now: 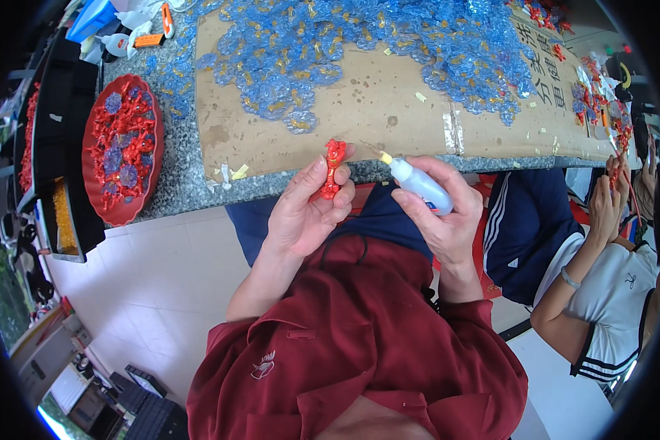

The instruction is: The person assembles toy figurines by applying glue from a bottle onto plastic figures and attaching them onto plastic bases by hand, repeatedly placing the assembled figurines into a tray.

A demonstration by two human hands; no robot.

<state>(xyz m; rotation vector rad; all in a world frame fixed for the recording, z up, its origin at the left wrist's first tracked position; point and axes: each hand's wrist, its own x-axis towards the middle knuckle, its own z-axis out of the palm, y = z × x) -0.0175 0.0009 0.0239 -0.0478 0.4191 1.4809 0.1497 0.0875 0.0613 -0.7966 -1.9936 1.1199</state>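
Between the thumb and fingers of my left hand (304, 202) is a small red plastic figurine (333, 170), held upright in front of the table's near edge. My right hand (447, 209) is wrapped round a small pale squeeze bottle (421, 186) with a yellow tip. The bottle is tilted, and its thin nozzle points up and left toward the figurine, apart from it. Beyond my hands, a large heap of clear blue plastic pieces (301, 66) with yellow centres covers much of a cardboard sheet (374, 95).
A red oval tray (95, 172) of red figurines and blue pieces sits at the left, beside black bins (57, 125). Orange-handled tools (149, 41) and bottles lie at the far left. Close by on the right, another person (601, 279) works at the same granite-topped table (180, 187).
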